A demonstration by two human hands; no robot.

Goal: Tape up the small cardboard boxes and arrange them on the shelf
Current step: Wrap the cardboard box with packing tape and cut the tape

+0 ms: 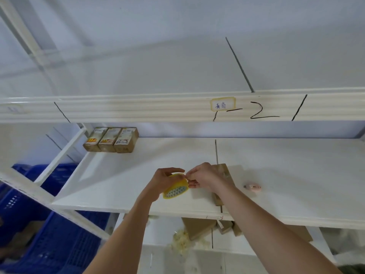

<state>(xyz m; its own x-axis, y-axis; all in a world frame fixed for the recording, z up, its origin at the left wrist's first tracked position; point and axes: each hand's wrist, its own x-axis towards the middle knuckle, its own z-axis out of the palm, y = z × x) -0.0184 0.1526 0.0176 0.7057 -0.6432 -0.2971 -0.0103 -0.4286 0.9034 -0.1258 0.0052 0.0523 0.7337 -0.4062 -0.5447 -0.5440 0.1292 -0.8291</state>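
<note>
At frame centre the left hand [165, 179] grips a yellow tape roll [176, 188]; the right hand [204, 177] pinches its end; a brown cardboard box [223, 171] lies behind, partly hidden.

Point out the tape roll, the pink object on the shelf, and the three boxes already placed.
tape roll [176, 187]: head view, on its yellow side above the patterned core.
pink object [253, 187]: head view, on its middle.
three boxes [111, 139]: head view, on the middle box's top face.
</note>
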